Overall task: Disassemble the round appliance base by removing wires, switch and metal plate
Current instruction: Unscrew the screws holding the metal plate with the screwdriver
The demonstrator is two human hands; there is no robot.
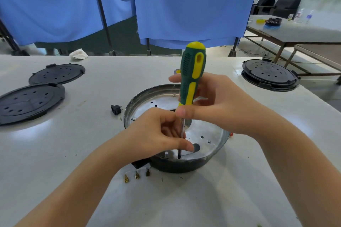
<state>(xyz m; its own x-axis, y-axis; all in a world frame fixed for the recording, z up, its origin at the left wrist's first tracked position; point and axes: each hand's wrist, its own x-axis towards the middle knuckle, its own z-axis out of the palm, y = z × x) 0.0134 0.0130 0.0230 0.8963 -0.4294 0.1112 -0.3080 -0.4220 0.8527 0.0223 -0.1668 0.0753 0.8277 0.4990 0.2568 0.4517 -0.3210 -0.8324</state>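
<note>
Head view: round appliance base (212,156) sits mid-surface, near the person, open side up, metal plate (203,132) inside with small holes and a dark cutout. Screwdriver (191,77), green and yellow handle, stands nearly upright in the base, tip down at the plate's near edge. Right hand (217,105) grips the lower handle, thumb and fingers wrapped round it. Left hand (156,132) pinches the shaft low down, fingers curled, wrist over the base's near-left rim. Three brass wire terminals (136,176) lie on the white surface (92,153) just in front of the base, short wires running back under it. Small black plug part (116,109) lies just left of the base. Two black round covers (31,101) lie at far left, one behind the other. Another black round unit (269,75) sits far right. Crumpled white rag (78,54) at the surface's back edge. Blue curtains (184,5) hang behind.
</note>
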